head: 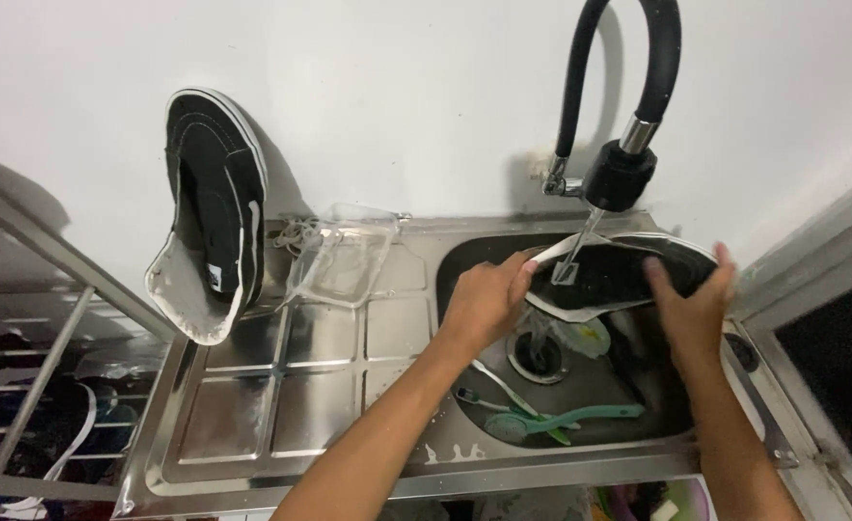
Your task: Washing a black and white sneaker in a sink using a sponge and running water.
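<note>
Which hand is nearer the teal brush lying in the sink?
Left. The left hand grips the shoe's near end, almost directly above the teal brush. The right hand holds the shoe's far end, off to the brush's right.

A clear plastic package [341, 259] is lying on the drainboard; a small white label [214, 277] is showing inside the leaning shoe [209, 207].

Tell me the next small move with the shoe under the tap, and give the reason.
Probably slide the black shoe sideways under the faucet, so the stream reaches more of it. The water now falls on one spot near the shoe's middle, while the left hand grips one end and the right hand the other, holding it over the sink.
</note>
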